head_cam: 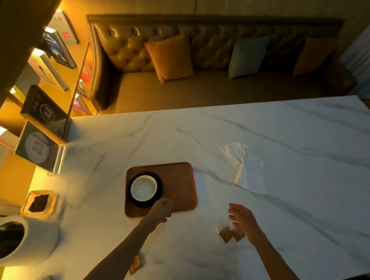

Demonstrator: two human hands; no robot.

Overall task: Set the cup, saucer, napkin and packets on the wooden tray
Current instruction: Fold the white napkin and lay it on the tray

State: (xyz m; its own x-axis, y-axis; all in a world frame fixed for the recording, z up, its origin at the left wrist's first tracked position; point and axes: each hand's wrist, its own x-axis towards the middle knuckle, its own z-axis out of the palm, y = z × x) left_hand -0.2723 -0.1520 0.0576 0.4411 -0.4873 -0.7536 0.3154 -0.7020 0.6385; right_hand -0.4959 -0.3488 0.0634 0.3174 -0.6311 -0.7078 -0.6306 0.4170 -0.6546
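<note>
From the head camera, the wooden tray (177, 182) lies on the marble table (288, 135), its long axis running from the near left toward the far right; the white cup (143, 188) stands upright, mouth up, in the dark saucer (159, 187), and both sit on the tray's left half. The left hand (161, 208) rests at the tray's near edge just beside the saucer; its fingers curl under and I cannot tell whether they pinch the rim or merely touch it. The right hand (243, 219) hovers above the table with fingers spread and nothing in them, just over two brown packets (231, 234) lying side by side with corners turned like diamonds; a third packet (136, 264) lies near the left forearm. The white napkin (246, 167) lies crumpled beyond the tray's right end, its length running away from the person.

Judging the risks: a nudge from the left hand could slide the saucer or tip the cup; the flat packets may be hard to lift off smooth stone and could skid away; the third one, half hidden by the arm, could be forgotten; the napkin may drag and unfold.
</note>
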